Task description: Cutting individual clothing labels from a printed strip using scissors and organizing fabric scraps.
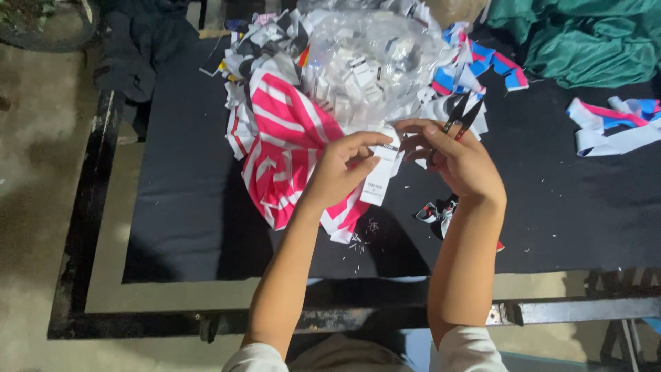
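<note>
Left hand (337, 172) pinches a thin, floppy white label (381, 172) by its edge; right hand (458, 158) steadies its top, closed round small black snips (463, 116).

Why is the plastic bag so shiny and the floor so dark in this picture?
In the head view, light from above glares off the clear plastic bag, washing out the labels inside; the floor at the left falls into dim shadow. The left hand and right hand, holding a white tag and black snips, look fairly sharp.
</note>
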